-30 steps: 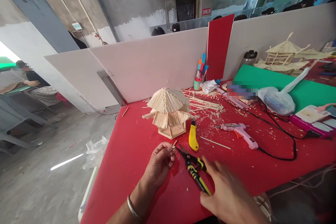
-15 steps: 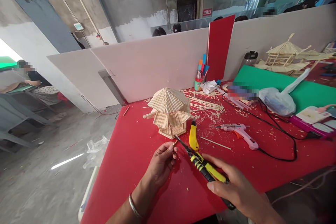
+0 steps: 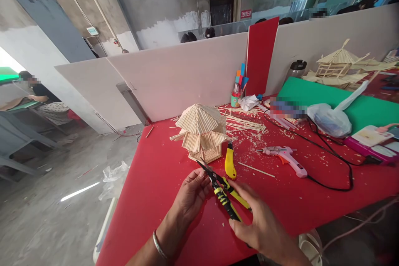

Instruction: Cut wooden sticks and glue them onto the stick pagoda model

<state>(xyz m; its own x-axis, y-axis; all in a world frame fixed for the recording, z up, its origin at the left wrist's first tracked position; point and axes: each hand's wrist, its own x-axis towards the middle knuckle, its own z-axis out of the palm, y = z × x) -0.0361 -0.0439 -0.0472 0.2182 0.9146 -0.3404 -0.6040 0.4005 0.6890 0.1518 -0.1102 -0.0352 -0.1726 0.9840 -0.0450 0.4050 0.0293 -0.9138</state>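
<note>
My right hand (image 3: 258,220) grips black-and-yellow long-nose pliers (image 3: 225,199), their handles spread. The slim jaws point up and left, slightly apart, right by the fingertips of my left hand (image 3: 191,195). Those fingers are closed in a pinch; the small wooden stick seen in them a moment earlier is now mostly hidden behind the jaws. Just beyond both hands, a small pavilion model (image 3: 201,133) made of thin wooden sticks stands upright on the red tabletop (image 3: 149,199). To its right lies a yellow utility knife (image 3: 230,164).
A pink glue gun (image 3: 285,158) with a black cord lies to the right. Loose sticks (image 3: 245,122) and shavings are scattered behind the model. Farther right are a green board (image 3: 352,108), a plastic bag (image 3: 329,120) and another stick model (image 3: 338,64). A low partition (image 3: 193,75) bounds the back.
My right hand has moved left with the pliers, bringing the jaws across the left fingertips, and their handles are spread wider. The left hand has barely moved.
</note>
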